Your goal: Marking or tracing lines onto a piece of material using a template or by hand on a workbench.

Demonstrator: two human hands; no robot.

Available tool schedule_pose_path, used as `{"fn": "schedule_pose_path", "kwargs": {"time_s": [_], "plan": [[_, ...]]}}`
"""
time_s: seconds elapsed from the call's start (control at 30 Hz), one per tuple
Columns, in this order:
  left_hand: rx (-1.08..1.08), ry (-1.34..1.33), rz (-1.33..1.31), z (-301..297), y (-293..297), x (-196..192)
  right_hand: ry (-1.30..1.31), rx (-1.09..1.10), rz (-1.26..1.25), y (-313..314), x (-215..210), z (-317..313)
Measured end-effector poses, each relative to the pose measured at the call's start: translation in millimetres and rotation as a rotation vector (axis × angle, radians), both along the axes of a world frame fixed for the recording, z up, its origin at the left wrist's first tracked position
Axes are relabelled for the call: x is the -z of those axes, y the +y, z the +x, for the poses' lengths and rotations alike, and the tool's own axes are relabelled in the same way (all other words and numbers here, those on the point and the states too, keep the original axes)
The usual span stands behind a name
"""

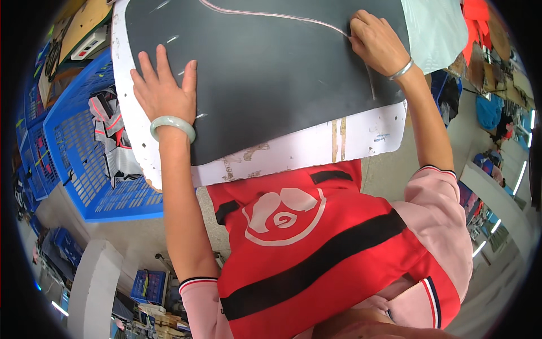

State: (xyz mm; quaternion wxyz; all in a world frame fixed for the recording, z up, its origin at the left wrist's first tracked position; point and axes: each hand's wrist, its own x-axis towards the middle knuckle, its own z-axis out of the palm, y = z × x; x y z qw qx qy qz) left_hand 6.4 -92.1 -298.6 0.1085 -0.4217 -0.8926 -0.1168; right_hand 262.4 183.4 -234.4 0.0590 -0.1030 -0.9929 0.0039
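A dark grey sheet (271, 79) covers most of the white table board (305, 152). My left hand (165, 93) lies flat on the left side of the sheet, fingers spread, nothing under it that I can make out. At the right side, my right hand (377, 45) is closed in a pinch on a thin pale pinkish strip (271, 13). From the top edge the strip curves across the sheet into those fingers. Its narrow tail (371, 83) comes out below the hand and rests on the sheet near its right edge.
A blue plastic basket (104, 212) stands against the table's left side, with grey and red fabric pieces (116, 135) inside. Pale translucent sheeting (432, 31) adjoins the right edge, beside bright red fabric (476, 22). A wooden bench (84, 22) is at the upper left.
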Motion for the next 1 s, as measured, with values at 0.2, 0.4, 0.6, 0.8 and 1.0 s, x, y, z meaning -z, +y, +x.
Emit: {"fn": "schedule_pose_path", "kwargs": {"time_s": [0.2,0.4,0.6,0.8,1.0], "plan": [[-0.004,0.008,0.011,-1.0,-2.7,4.3,-0.163,0.352,-0.164,-19.7,0.6,34.0],[0.005,0.026,-0.004,-3.8,-1.6,5.4,-0.157,0.563,-0.244,-54.1,-2.0,66.5],[0.006,0.023,0.010,-8.4,-4.4,11.8,-0.195,0.657,-0.310,-76.9,-5.5,90.5],[0.000,0.006,-0.016,-7.3,-2.8,12.7,-0.066,0.795,-0.426,-80.1,-10.1,99.6],[0.017,-0.003,0.012,-8.6,-3.7,11.4,-0.002,0.529,-0.668,-139.1,-6.0,106.1]]}}
